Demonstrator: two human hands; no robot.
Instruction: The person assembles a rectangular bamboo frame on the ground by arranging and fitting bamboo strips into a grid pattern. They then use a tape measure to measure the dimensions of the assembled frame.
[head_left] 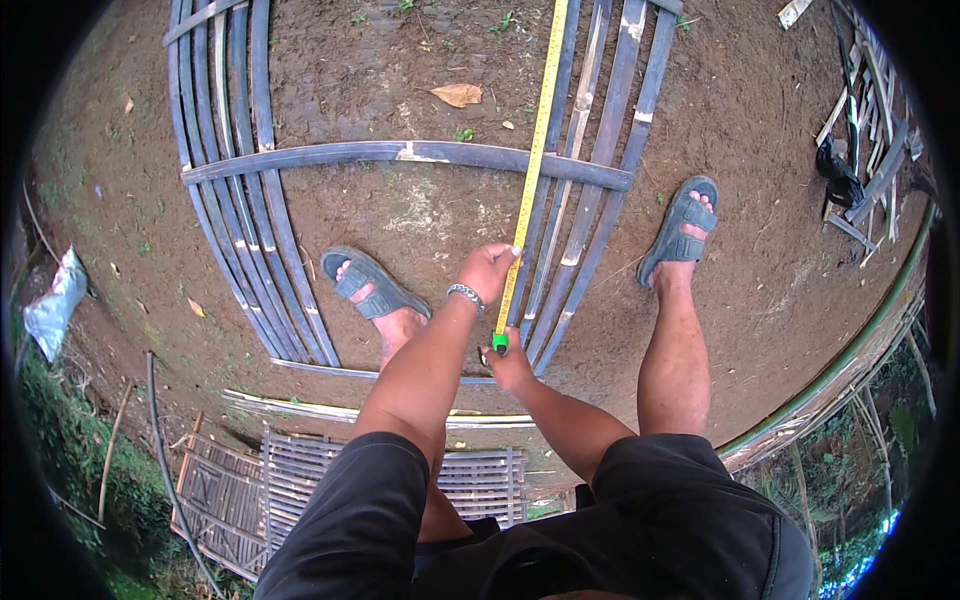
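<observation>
Nearest, the person is standing astride in dark shorts (pixel 640 525), bending low over a flat bamboo frame (pixel 440 152) on bare soil. The right hand (pixel 513 368) is gripping the green tape-measure case (pixel 500 343) near the frame's close end; just beyond it, the left hand (pixel 485 272) seems to be pinching the edge of the yellow blade (pixel 540 130). That blade is running out along the inner side of the right-hand slats (pixel 597 140) and passing over the crosspiece. The step in hand looks like measuring the frame's length; the next move probably calls for holding the blade straight and reading it at the near end. Sandalled feet are resting on either side of the right-hand slats, and farther off, split scraps (pixel 880 130) are lying beside a black plastic bag (pixel 838 175). The upper picture edge is cutting off the frame and the blade's far end, so its anchoring is staying unseen. The case is hiding some right fingertips, the markings are too small to read, and the thighs are covering part of a slatted rack (pixel 225 480).
</observation>
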